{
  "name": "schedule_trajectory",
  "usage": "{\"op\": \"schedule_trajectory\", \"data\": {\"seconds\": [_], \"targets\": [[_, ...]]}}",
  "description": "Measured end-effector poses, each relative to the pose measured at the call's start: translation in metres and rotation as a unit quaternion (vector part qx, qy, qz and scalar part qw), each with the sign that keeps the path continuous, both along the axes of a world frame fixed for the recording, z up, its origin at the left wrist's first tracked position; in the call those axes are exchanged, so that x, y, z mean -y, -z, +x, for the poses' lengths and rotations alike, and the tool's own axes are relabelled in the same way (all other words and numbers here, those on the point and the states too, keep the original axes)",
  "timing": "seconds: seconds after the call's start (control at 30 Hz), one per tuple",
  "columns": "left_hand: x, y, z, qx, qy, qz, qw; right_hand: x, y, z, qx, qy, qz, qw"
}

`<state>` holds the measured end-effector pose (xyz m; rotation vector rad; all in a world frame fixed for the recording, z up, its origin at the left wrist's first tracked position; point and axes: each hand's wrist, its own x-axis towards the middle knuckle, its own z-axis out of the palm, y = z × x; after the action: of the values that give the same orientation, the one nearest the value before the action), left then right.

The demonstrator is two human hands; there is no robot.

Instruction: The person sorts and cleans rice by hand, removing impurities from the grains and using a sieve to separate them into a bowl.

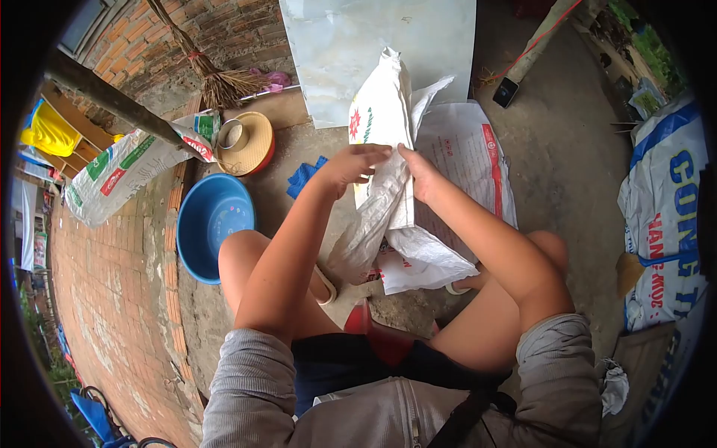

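I sit low with my knees apart and hold a white woven sack (pixel 382 112) upright in front of me. My left hand (pixel 351 164) grips its left edge at mid-height. On the right edge, my right hand (pixel 420 173) pinches the same sack. The sack has a red flower print near its top and twists downward between my knees. Under it, flat on the concrete, lies another white sack (pixel 467 160) with red print.
A blue plastic basin (pixel 209 224) stands left of my left knee, a straw hat (pixel 246 142) and a printed sack (pixel 127 172) beyond it. A broom (pixel 213 78) leans on the brick wall. A pale sheet panel (pixel 373 37) stands ahead. Blue-lettered sacks (pixel 665 216) lie at right.
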<state>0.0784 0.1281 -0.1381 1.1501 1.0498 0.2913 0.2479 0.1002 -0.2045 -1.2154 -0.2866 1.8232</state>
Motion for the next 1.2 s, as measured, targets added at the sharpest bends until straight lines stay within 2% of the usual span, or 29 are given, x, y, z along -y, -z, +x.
{"op": "schedule_trajectory", "data": {"seconds": [0.03, 0.1, 0.13, 0.2, 0.23, 0.3, 0.37, 0.43, 0.5, 0.57, 0.6, 0.63, 0.67, 0.7, 0.73, 0.77, 0.83, 0.87, 0.9, 0.97, 1.03, 1.1, 1.13, 1.2], "targets": [[-0.013, 0.010, -0.012, 0.067, -0.061, -0.048, 0.995, 0.002, -0.006, 0.003, -0.036, 0.006, 0.004, 0.999], [-0.002, -0.009, -0.010, -0.055, -0.123, 0.003, 0.991, 0.004, -0.020, 0.000, -0.040, 0.008, 0.013, 0.999], [0.004, 0.001, -0.005, -0.055, -0.124, 0.004, 0.991, 0.004, -0.022, -0.002, -0.047, -0.004, 0.050, 0.998], [0.017, 0.023, 0.008, 0.100, -0.054, -0.020, 0.993, 0.006, -0.033, -0.004, -0.074, -0.048, 0.087, 0.992], [0.020, 0.025, 0.008, 0.100, -0.054, -0.020, 0.993, 0.009, -0.038, -0.004, -0.073, -0.047, 0.087, 0.992], [0.027, 0.007, 0.011, 0.189, -0.106, -0.031, 0.976, 0.015, -0.048, -0.004, -0.096, -0.037, 0.105, 0.989], [0.023, 0.012, 0.014, 0.202, -0.132, 0.006, 0.970, 0.019, -0.058, -0.004, -0.110, -0.047, 0.124, 0.985], [0.020, 0.012, 0.013, 0.114, -0.117, 0.008, 0.987, 0.017, -0.059, -0.001, -0.124, -0.057, 0.142, 0.980], [0.021, 0.013, 0.014, 0.122, -0.158, 0.017, 0.980, 0.007, -0.056, 0.009, -0.088, -0.132, 0.155, 0.975], [0.009, 0.017, 0.008, 0.006, -0.081, 0.174, 0.981, 0.001, -0.061, 0.016, -0.050, -0.140, 0.177, 0.973], [0.008, 0.013, 0.004, -0.002, -0.072, 0.193, 0.979, 0.001, -0.072, 0.020, 0.080, -0.172, 0.178, 0.966], [0.004, 0.012, 0.000, -0.002, -0.072, 0.193, 0.979, 0.001, -0.078, 0.024, 0.208, -0.200, 0.176, 0.941], [-0.003, 0.012, -0.005, -0.053, -0.057, 0.230, 0.970, -0.002, -0.078, 0.029, 0.287, -0.185, 0.202, 0.918], [-0.007, 0.010, -0.010, -0.105, -0.043, 0.266, 0.957, -0.002, -0.082, 0.036, 0.378, -0.134, 0.203, 0.893], [-0.007, 0.010, -0.014, -0.106, -0.044, 0.266, 0.957, -0.008, -0.074, 0.048, 0.491, -0.063, 0.241, 0.835], [-0.008, 0.009, -0.019, -0.134, -0.024, 0.302, 0.943, -0.012, -0.067, 0.059, 0.592, 0.010, 0.275, 0.758], [-0.007, 0.007, -0.024, -0.191, 0.018, 0.371, 0.909, -0.008, -0.090, 0.076, 0.734, 0.059, 0.457, 0.498], [-0.003, 0.006, -0.024, -0.209, 0.047, 0.396, 0.893, -0.001, -0.104, 0.078, 0.770, 0.011, 0.435, 0.467], [0.002, 0.003, -0.023, -0.209, 0.049, 0.397, 0.893, 0.003, -0.113, 0.076, 0.771, 0.012, 0.434, 0.467], [0.012, 0.000, -0.018, -0.144, 0.150, 0.454, 0.866, 0.012, -0.126, 0.072, 0.789, -0.109, 0.479, 0.369], [0.021, 0.006, -0.009, -0.151, 0.181, 0.467, 0.852, 0.025, -0.139, 0.065, 0.789, -0.262, 0.469, 0.298], [0.035, 0.007, 0.002, -0.224, 0.231, 0.466, 0.824, 0.030, -0.126, 0.064, 0.768, -0.375, 0.416, 0.312], [0.041, 0.008, 0.006, -0.240, 0.250, 0.492, 0.799, 0.031, -0.122, 0.064, 0.768, -0.375, 0.414, 0.313], [0.050, -0.004, 0.014, -0.254, 0.257, 0.480, 0.800, 0.029, -0.117, 0.059, 0.750, -0.486, 0.329, 0.305]]}}
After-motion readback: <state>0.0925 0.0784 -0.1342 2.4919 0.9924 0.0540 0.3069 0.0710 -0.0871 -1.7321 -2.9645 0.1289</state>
